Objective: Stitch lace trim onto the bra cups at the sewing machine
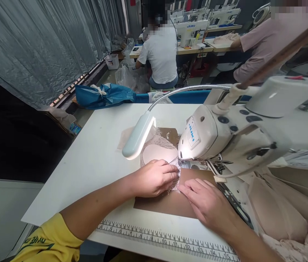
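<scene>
A pale pink bra cup with lace edging (158,153) lies below the head of a white JUKI sewing machine (197,134). My left hand (158,178) is closed over the lace at its near side, fingers bent and pressed together. Just right of it, my right hand (208,200) lies palm down on a brown plate (159,204), with fingers stretched and a fingertip touching the lace edge. The needle area is partly hidden by the machine head.
A lamp (139,136) on a bendy metal neck hangs over the cup. A printed ruler (164,240) runs along the white table's (88,163) front edge. Beige lacy pieces (284,207) are heaped at right. Beyond sit two people, one in a white shirt (160,58), near more sewing machines.
</scene>
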A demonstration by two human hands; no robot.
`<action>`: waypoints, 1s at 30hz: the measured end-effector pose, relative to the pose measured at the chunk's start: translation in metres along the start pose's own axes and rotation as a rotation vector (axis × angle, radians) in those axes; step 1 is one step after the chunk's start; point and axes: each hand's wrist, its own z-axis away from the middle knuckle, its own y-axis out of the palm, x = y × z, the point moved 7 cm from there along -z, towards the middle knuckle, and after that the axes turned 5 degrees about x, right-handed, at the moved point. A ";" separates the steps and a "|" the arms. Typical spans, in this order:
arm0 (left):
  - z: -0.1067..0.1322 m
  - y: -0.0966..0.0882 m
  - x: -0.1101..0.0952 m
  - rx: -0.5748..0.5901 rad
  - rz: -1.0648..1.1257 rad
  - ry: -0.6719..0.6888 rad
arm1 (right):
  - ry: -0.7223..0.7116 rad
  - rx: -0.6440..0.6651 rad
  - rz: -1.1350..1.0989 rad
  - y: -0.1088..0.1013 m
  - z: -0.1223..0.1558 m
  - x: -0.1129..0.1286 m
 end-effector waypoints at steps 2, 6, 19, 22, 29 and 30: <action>-0.005 0.002 0.003 0.026 -0.070 -0.058 | 0.007 -0.007 -0.016 -0.002 0.000 0.001; -0.011 0.006 0.004 0.079 -0.168 -0.063 | 0.011 -0.027 -0.022 -0.003 0.000 0.001; -0.014 0.003 0.006 0.025 -0.192 -0.060 | 0.058 -0.093 0.093 -0.004 -0.003 -0.005; -0.013 0.003 0.007 0.025 -0.193 -0.034 | 0.058 -0.131 0.160 -0.006 -0.005 -0.005; -0.012 0.003 0.009 -0.026 -0.184 0.019 | 0.101 -0.176 0.285 -0.006 -0.008 -0.008; -0.012 0.003 0.009 -0.027 -0.181 0.024 | 0.113 -0.181 0.302 -0.005 -0.009 -0.009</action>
